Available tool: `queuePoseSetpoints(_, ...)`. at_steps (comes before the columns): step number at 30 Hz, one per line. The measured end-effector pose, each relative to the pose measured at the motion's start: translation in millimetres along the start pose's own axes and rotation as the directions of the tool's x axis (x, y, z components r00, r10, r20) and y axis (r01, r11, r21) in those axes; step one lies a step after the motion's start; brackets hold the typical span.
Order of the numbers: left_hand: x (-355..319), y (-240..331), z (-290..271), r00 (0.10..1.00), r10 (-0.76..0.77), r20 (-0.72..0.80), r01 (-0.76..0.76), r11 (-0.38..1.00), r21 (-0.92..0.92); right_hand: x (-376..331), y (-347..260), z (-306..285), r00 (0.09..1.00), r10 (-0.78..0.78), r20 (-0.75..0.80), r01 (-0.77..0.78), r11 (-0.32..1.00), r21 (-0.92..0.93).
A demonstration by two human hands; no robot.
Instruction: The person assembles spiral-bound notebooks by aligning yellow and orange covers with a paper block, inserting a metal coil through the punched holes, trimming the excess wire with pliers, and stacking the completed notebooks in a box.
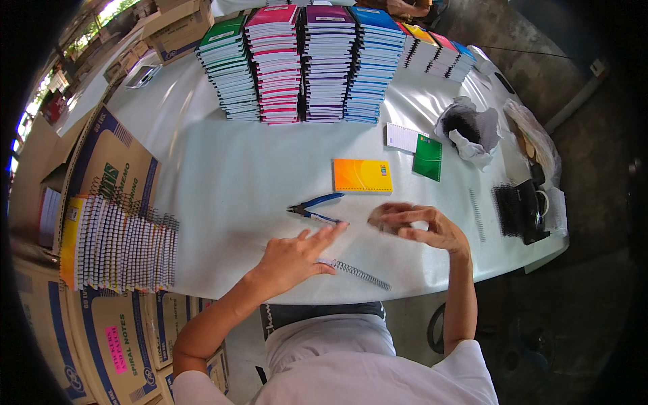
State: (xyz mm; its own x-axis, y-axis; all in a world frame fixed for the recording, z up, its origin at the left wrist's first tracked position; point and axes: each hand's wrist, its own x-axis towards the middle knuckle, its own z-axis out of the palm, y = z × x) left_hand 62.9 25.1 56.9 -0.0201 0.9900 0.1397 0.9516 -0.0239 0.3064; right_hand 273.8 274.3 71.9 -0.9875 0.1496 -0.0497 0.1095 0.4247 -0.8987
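My left hand (295, 260) is over the table with its fingers stretched out and apart. Its fingertips reach beside the lower handle of blue-handled cutting pliers (316, 200), which lie with the handles spread; whether they touch is unclear. A loose metal spiral coil (362, 273) runs out from under this hand toward the table's near edge. My right hand (428, 228) hovers to the right, fingers curved and smeared by motion, so I cannot make out anything in them. Beyond the hands lies an orange-yellow notebook (362, 176). A green cover (427, 157) overlaps a white sheet (403, 137) farther back.
Tall notebook stacks (331, 67) stand at the back, with smaller stacks (437, 54) to their right. Bound spiral notebooks (121, 243) and a carton (111, 162) occupy the left. Crumpled paper (472, 128), another coil (477, 214) and a black bundle of coils (516, 209) lie right.
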Motion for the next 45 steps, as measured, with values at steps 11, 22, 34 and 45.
queuePoseSetpoints(11,-12,-15,7,0.989,-0.144,-0.042,0.145,0.989,0.002,58,-13,57,0.979,0.000,0.204,-0.039,0.982,0.184)
queuePoseSetpoints(22,-11,-22,3,0.984,-0.171,-0.058,0.172,0.985,0.017,65,-14,57,0.970,-0.052,0.237,-0.031,0.943,0.330)
queuePoseSetpoints(34,-14,-27,-2,0.948,-0.320,-0.008,0.320,0.947,0.042,77,-7,60,0.950,-0.207,0.235,0.073,0.876,0.476)
queuePoseSetpoints(45,-17,-38,4,0.911,-0.387,-0.146,0.343,0.904,-0.256,96,-5,66,0.966,-0.150,0.211,0.068,0.933,0.354)
